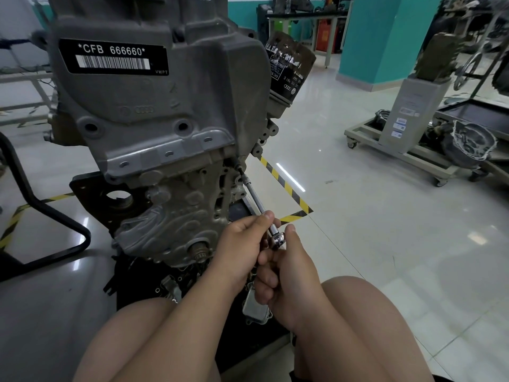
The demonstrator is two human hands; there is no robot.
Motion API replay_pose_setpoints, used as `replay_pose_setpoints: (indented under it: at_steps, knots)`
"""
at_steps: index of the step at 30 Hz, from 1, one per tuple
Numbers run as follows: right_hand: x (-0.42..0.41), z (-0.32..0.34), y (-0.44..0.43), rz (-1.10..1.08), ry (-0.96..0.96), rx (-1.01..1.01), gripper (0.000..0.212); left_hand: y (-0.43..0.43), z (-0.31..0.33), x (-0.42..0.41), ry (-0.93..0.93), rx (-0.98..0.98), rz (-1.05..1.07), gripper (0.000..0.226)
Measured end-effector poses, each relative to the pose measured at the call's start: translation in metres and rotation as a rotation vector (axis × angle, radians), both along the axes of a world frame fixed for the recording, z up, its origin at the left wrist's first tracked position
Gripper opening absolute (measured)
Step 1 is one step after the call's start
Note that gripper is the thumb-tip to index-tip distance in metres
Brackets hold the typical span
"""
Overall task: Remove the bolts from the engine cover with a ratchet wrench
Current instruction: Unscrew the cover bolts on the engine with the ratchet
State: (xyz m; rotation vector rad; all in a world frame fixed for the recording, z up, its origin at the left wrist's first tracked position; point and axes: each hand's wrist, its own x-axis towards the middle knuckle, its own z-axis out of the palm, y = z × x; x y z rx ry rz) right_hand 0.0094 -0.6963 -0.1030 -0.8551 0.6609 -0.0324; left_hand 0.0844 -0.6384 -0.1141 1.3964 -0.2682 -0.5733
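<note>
A grey engine cover (154, 111) with a barcode label fronts the engine block before me. A chrome ratchet wrench (276, 239) carries a long extension bar (254, 195) that runs up and left to a bolt (237, 164) at the cover's lower right edge. My left hand (242, 249) pinches the extension just above the ratchet head. My right hand (286, 277) grips the ratchet handle, which is hidden inside the fist. Empty bolt holes show along the cover's lower flange.
A black oil filter (290, 67) juts out at the engine's upper right. A black stand tube (41, 205) curves at the left. Yellow-black floor tape (286, 188) marks the tiled floor. A wheeled cart (407, 150) with engine parts stands at the right. My knees fill the bottom.
</note>
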Motion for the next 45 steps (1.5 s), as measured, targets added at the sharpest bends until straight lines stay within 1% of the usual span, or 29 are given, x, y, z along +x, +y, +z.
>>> replay_pose_setpoints:
  at_steps: [3, 8, 12, 19, 21, 24, 27, 29, 31, 33, 35, 37, 39, 41, 45]
  knots:
    - [0.001, -0.003, 0.000, -0.027, -0.024, -0.011, 0.051, -0.001, 0.000, 0.000, 0.017, 0.005, 0.000, 0.030]
    - [0.003, -0.006, -0.002, -0.036, -0.008, -0.170, 0.050, -0.001, 0.000, 0.001, 0.003, -0.001, -0.013, 0.032]
    - [0.002, -0.008, -0.004, -0.075, -0.037, -0.339, 0.058, -0.003, -0.001, 0.001, -0.015, 0.017, 0.018, 0.033]
    - [-0.003, -0.008, -0.005, -0.149, -0.133, -0.532, 0.043, -0.003, 0.001, 0.001, -0.003, -0.022, 0.023, 0.030]
    - [-0.005, -0.008, -0.006, -0.170, -0.129, -0.620, 0.031, -0.004, 0.001, 0.001, 0.002, -0.029, 0.027, 0.030]
    - [-0.007, -0.006, -0.007, -0.197, -0.145, -0.806, 0.012, -0.005, 0.001, 0.001, -0.009, -0.042, 0.006, 0.033]
    - [-0.007, -0.005, -0.010, -0.194, -0.142, -0.985, 0.007, -0.005, 0.004, 0.005, -0.044, -0.012, -0.036, 0.035]
    - [-0.007, -0.003, -0.012, -0.182, -0.126, -1.024, 0.011, -0.009, 0.008, 0.010, -0.047, 0.015, -0.040, 0.038]
    - [-0.006, -0.001, -0.013, -0.151, -0.105, -0.948, 0.030, -0.016, 0.012, 0.017, 0.038, -0.040, 0.025, 0.046]
    - [-0.005, 0.001, -0.010, -0.096, -0.056, -0.752, 0.048, -0.021, 0.018, 0.028, 0.153, -0.151, 0.092, 0.050]
    - [-0.003, 0.004, -0.008, -0.054, -0.016, -0.426, 0.056, -0.024, 0.024, 0.038, 0.207, -0.206, 0.133, 0.044]
    - [-0.002, 0.007, -0.008, -0.022, -0.030, -0.074, 0.060, -0.025, 0.027, 0.045, 0.223, -0.225, 0.145, 0.041]
    - [-0.003, 0.009, -0.008, 0.017, -0.075, 0.166, 0.063, -0.027, 0.029, 0.051, 0.246, -0.260, 0.157, 0.038]
    - [-0.005, 0.011, -0.009, 0.073, -0.115, 0.304, 0.064, -0.029, 0.034, 0.056, 0.284, -0.299, 0.172, 0.036]
    - [-0.008, 0.016, -0.007, 0.149, -0.149, 0.458, 0.061, -0.034, 0.039, 0.062, 0.331, -0.312, 0.204, 0.035]
